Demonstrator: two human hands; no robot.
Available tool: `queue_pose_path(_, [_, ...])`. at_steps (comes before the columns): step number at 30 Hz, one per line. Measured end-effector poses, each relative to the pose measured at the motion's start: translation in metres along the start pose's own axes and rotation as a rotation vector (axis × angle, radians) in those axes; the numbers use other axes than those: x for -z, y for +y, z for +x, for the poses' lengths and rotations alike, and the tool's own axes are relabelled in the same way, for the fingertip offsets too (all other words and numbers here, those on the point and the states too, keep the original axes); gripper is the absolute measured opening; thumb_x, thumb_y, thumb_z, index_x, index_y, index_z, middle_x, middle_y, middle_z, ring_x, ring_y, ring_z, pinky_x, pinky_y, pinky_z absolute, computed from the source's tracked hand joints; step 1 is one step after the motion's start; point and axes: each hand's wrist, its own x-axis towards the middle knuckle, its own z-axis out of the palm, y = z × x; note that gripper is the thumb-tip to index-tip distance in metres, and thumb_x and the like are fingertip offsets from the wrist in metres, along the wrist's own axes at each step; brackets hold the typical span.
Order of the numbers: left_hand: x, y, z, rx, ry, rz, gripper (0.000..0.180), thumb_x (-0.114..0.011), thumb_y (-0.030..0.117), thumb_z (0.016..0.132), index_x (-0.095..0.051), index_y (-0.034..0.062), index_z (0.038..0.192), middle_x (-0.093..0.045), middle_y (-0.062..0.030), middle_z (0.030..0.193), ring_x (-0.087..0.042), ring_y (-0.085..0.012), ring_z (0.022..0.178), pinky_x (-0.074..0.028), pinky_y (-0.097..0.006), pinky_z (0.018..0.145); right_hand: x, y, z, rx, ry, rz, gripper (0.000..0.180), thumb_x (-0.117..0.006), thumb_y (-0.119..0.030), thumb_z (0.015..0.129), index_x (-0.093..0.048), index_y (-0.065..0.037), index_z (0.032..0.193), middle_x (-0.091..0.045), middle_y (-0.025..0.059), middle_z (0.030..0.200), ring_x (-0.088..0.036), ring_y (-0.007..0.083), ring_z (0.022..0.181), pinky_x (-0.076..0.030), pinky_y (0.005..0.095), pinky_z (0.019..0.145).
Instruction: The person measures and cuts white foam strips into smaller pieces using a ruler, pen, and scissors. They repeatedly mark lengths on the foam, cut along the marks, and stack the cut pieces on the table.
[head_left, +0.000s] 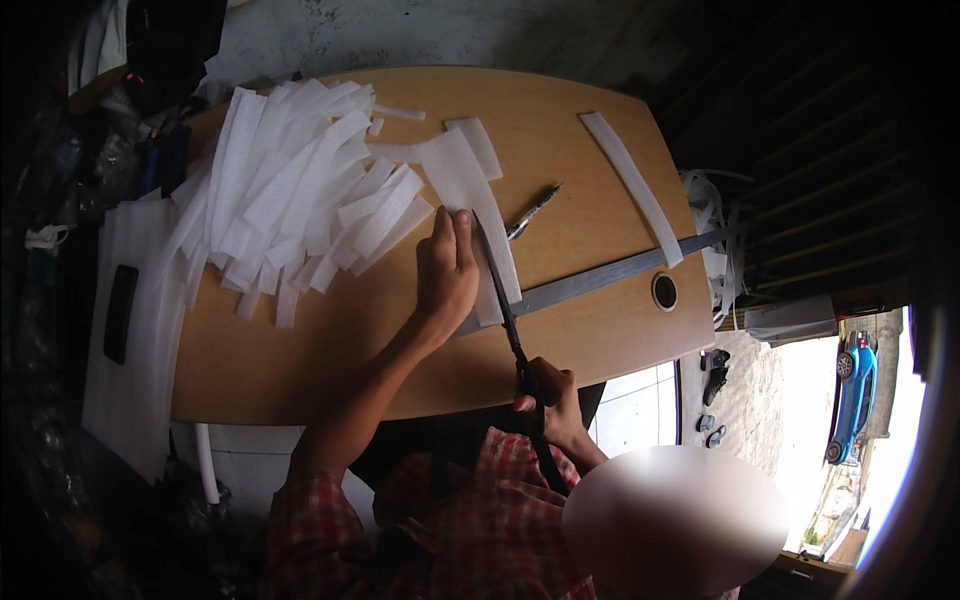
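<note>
My left hand (447, 265) is closed, its fingertips pinched at the edge of a white foam piece (457, 165) on the table. My right hand (552, 395) grips a long, thin black-bladed tool (505, 310) near the table's front edge. Its blade slants up and to the left, along the foam, with the tip close to my left fingertips. Whether it has one blade or two cannot be made out. Under the foam's lower end runs a long metal ruler (600, 273). A slim utility knife (535, 212) lies just right of the foam.
A heap of white foam strips (290, 180) covers the table's left part. One curved strip (635, 185) lies right, touching the ruler. Foam sheeting (145, 380) hangs at the left edge beside a black oblong slot (122, 315). A round cable hole (664, 290) sits front right.
</note>
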Motion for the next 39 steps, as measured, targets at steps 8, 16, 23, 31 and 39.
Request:
queue_pose_path(8, [-0.004, 0.001, -0.006, 0.013, -0.152, -0.060, 0.029, -0.039, 0.021, 0.105, -0.045, -0.0008, 0.087, -0.052, -0.0187, 0.060, -0.054, -0.0365, 0.051, -0.038, -0.043, 0.051, 0.007, -0.005, 0.005, -0.039, 0.035, 0.003, 0.080, -0.059, -0.082, 0.069, -0.049, -0.003, 0.073, -0.046, -0.0013, 0.059, -0.045, 0.0080, 0.054, -0.033, 0.0257, 0.048])
queue_pose_path(16, [0.006, 0.007, 0.004, 0.235, -0.221, -0.129, 0.034, -0.041, 0.029, 0.105, -0.053, -0.0012, 0.093, -0.052, -0.0095, 0.066, -0.050, -0.0202, 0.058, -0.041, -0.036, 0.057, 0.015, 0.000, 0.002, -0.064, 0.029, -0.004, 0.081, -0.060, -0.083, 0.068, -0.049, -0.003, 0.073, -0.047, -0.0012, 0.061, -0.047, 0.0081, 0.056, -0.035, 0.0257, 0.051])
queue_pose_path(23, [0.001, -0.004, 0.000, -0.001, -0.164, -0.192, 0.034, -0.042, 0.026, 0.105, -0.055, -0.0035, 0.096, -0.058, -0.0107, 0.073, -0.050, -0.0176, 0.062, -0.042, -0.033, 0.063, 0.013, 0.001, 0.002, -0.025, -0.009, 0.037, 0.076, -0.069, -0.072, 0.071, -0.052, 0.002, 0.079, -0.045, 0.0065, 0.060, -0.042, 0.0120, 0.059, -0.038, 0.0314, 0.053])
queue_pose_path(31, [-0.002, -0.004, -0.002, -0.004, -0.206, -0.158, 0.032, -0.042, 0.024, 0.104, -0.054, -0.0028, 0.092, -0.051, -0.0165, 0.061, -0.047, -0.0220, 0.052, -0.038, -0.036, 0.054, 0.009, -0.001, 0.004, -0.069, 0.028, 0.036, 0.076, -0.069, -0.072, 0.071, -0.051, 0.002, 0.080, -0.045, 0.0054, 0.061, -0.042, 0.0116, 0.060, -0.037, 0.0306, 0.053])
queue_pose_path(39, [0.005, 0.010, 0.003, 0.248, -0.298, -0.217, 0.036, -0.045, 0.029, 0.102, -0.050, 0.0011, 0.081, -0.047, -0.0071, 0.054, -0.046, -0.0147, 0.048, -0.038, -0.033, 0.051, 0.017, -0.004, 0.013, -0.097, 0.017, 0.036, 0.083, -0.057, -0.086, 0.067, -0.049, -0.004, 0.077, -0.047, -0.0014, 0.060, -0.047, 0.0069, 0.051, -0.033, 0.0232, 0.045])
